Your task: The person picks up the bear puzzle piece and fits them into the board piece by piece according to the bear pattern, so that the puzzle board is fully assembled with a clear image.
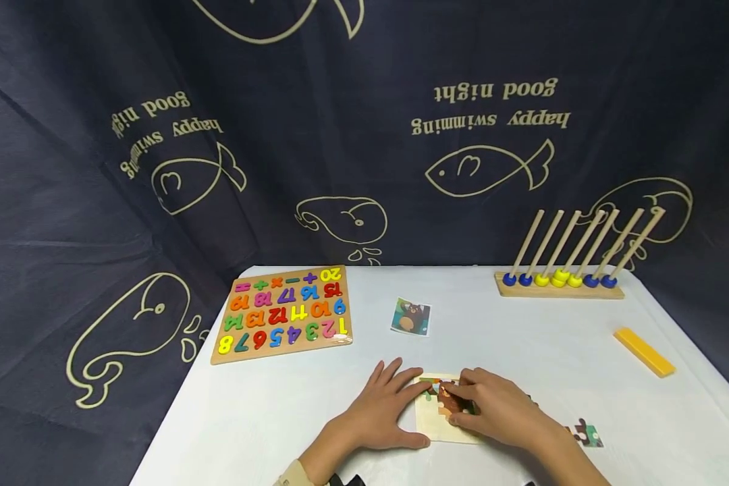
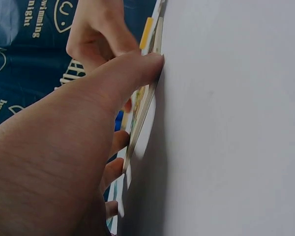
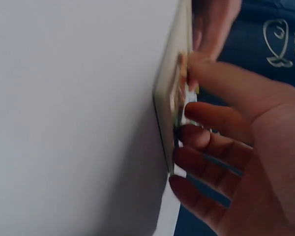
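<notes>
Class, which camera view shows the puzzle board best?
The head view looks down on the puzzle board, showing its pale face and bear pieces, though the left hand and right hand partly cover it. The left wrist view shows it nearly edge-on, partly behind the thumb; the right wrist view likewise, behind fingers.

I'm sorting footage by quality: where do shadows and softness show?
Head view: bright table, number board readable; right wrist view: dim, slightly soft, a broad shadow beside the puzzle board; left wrist view: a similar dark shadow along that board's edge.
</notes>
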